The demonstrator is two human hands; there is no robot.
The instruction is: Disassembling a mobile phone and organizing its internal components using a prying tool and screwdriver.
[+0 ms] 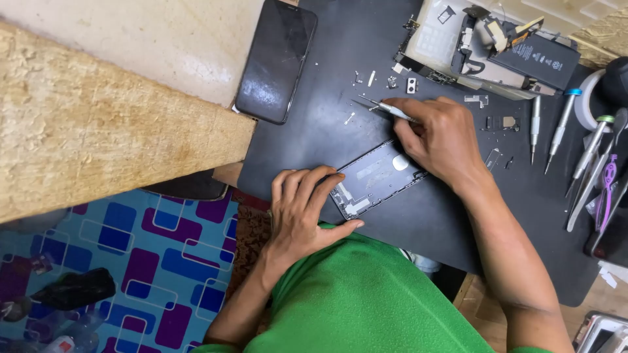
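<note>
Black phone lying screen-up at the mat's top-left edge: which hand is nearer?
Right. The right hand, holding tweezers, sits across the mat from the black phone; the left hand rests lower, on the phone housing.

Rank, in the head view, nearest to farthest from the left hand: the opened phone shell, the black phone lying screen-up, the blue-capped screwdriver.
1. Opened phone shell: under the left hand's fingers, touching.
2. Black phone: up the mat, at its left edge.
3. Blue-capped screwdriver: far right, among the other tools.
</note>
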